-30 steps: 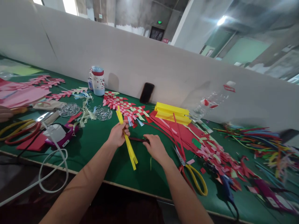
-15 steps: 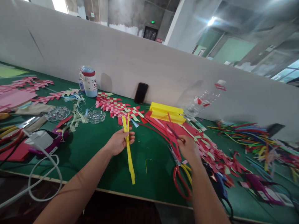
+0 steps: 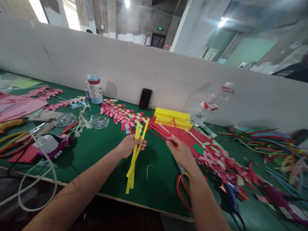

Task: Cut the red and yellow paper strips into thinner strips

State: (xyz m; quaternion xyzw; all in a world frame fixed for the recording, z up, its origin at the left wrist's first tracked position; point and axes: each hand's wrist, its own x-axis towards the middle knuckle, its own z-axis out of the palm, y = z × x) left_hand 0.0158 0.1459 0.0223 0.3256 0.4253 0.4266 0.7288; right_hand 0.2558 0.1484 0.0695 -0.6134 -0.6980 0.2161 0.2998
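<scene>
My left hand (image 3: 130, 146) is closed around a few yellow paper strips (image 3: 132, 170), with the thumb across them. They fan out and cross, their ends showing above and below the hand. To the right, my right hand (image 3: 179, 152) has its fingertips pinched together near red paper strips; what they hold, if anything, is hidden. Large scissors with red handles (image 3: 178, 189) lie on the table, partly under my right hand and forearm. Behind the hands rests a folded yellow paper piece (image 3: 172, 118) on red paper sheets (image 3: 190, 136).
Woven red, pink and green strips (image 3: 117, 112) lie along the partition, with a dark phone (image 3: 145, 98) leaning there. A cup (image 3: 96, 91) and a tilted plastic bottle (image 3: 211, 104) stand behind. Purple tools (image 3: 61, 146), a white cable (image 3: 54, 173) and colourful stems (image 3: 260, 138) flank the work area.
The yellow strips have spread from a narrow bundle into a crossed fan. My right hand has moved left, towards my left hand; the dark reddish thin piece in its fingers no longer shows.
</scene>
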